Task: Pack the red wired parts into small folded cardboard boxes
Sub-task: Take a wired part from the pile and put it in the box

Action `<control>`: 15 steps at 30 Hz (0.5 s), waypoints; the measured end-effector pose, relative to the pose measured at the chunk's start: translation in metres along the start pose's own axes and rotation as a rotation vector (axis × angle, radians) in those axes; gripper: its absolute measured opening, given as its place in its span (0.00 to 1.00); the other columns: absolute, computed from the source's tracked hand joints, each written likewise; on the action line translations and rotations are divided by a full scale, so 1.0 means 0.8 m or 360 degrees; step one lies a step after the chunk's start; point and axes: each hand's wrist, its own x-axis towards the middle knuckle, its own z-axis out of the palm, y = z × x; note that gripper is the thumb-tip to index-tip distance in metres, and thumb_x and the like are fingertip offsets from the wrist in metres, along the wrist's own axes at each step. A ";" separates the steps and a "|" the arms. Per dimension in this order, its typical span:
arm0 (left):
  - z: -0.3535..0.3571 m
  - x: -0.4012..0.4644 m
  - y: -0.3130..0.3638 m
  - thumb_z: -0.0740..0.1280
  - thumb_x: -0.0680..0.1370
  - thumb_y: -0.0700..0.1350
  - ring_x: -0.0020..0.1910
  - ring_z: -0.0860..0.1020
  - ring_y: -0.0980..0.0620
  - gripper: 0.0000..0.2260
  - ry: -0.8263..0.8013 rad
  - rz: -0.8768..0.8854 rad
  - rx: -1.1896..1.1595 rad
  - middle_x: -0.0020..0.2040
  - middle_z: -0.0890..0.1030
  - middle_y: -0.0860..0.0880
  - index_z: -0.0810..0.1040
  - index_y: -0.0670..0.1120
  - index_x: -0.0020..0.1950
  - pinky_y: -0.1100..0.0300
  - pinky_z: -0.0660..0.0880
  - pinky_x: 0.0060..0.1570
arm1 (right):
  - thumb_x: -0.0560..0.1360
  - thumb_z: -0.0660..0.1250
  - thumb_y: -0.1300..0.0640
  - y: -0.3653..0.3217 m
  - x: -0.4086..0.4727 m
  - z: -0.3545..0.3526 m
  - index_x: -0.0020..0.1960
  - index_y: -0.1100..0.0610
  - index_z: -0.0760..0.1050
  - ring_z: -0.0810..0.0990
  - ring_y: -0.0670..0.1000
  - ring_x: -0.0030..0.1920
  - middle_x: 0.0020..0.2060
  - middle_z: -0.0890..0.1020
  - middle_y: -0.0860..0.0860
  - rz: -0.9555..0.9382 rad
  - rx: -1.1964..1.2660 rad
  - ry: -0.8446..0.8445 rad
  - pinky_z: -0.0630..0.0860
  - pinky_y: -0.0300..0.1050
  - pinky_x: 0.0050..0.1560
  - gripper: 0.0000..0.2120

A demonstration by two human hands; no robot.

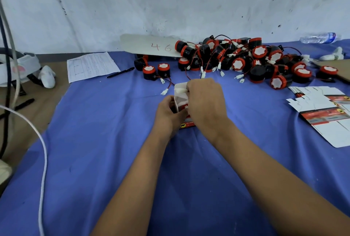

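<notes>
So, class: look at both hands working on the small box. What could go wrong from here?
1. The right hand pinches a white connector at the mouth of the box; a wire left hanging out could get caught when the flap closes.
2. The left hand steadies only one side; the thin cardboard might buckle.
3. Loose connectors lie just beyond the box and could snag.
</notes>
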 end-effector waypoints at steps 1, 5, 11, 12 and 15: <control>0.000 0.000 0.001 0.74 0.76 0.38 0.43 0.83 0.50 0.10 -0.0003 0.0019 -0.0002 0.47 0.85 0.47 0.80 0.42 0.55 0.58 0.81 0.41 | 0.73 0.66 0.65 -0.004 0.001 0.000 0.38 0.54 0.67 0.70 0.53 0.36 0.36 0.76 0.52 0.0010 -0.0064 -0.0020 0.62 0.46 0.34 0.11; 0.002 -0.004 0.004 0.74 0.75 0.36 0.43 0.82 0.50 0.11 -0.0032 0.0037 -0.0006 0.48 0.85 0.45 0.80 0.40 0.56 0.55 0.80 0.43 | 0.73 0.66 0.67 -0.009 0.006 -0.002 0.35 0.54 0.56 0.67 0.54 0.35 0.31 0.61 0.51 -0.0017 -0.0117 -0.0083 0.59 0.45 0.31 0.20; 0.002 -0.005 0.005 0.71 0.77 0.34 0.33 0.79 0.62 0.08 -0.0041 0.0090 -0.0010 0.42 0.83 0.51 0.78 0.45 0.51 0.70 0.73 0.30 | 0.73 0.60 0.67 -0.007 0.001 0.009 0.33 0.55 0.57 0.61 0.50 0.31 0.31 0.61 0.49 -0.0042 0.0140 -0.0050 0.52 0.43 0.28 0.16; 0.001 -0.005 0.005 0.70 0.77 0.34 0.32 0.78 0.62 0.08 -0.0044 0.0090 -0.0011 0.40 0.82 0.51 0.77 0.46 0.49 0.70 0.73 0.29 | 0.73 0.61 0.66 -0.004 -0.002 0.013 0.35 0.57 0.59 0.62 0.51 0.32 0.32 0.62 0.48 -0.0040 0.0100 -0.0011 0.50 0.44 0.28 0.13; 0.001 -0.004 0.006 0.70 0.77 0.34 0.27 0.77 0.63 0.10 -0.0039 0.0078 0.0013 0.36 0.81 0.51 0.75 0.48 0.45 0.68 0.72 0.26 | 0.73 0.65 0.63 0.000 -0.008 0.025 0.44 0.52 0.64 0.69 0.53 0.37 0.39 0.75 0.51 -0.0051 -0.0034 0.0066 0.52 0.44 0.29 0.11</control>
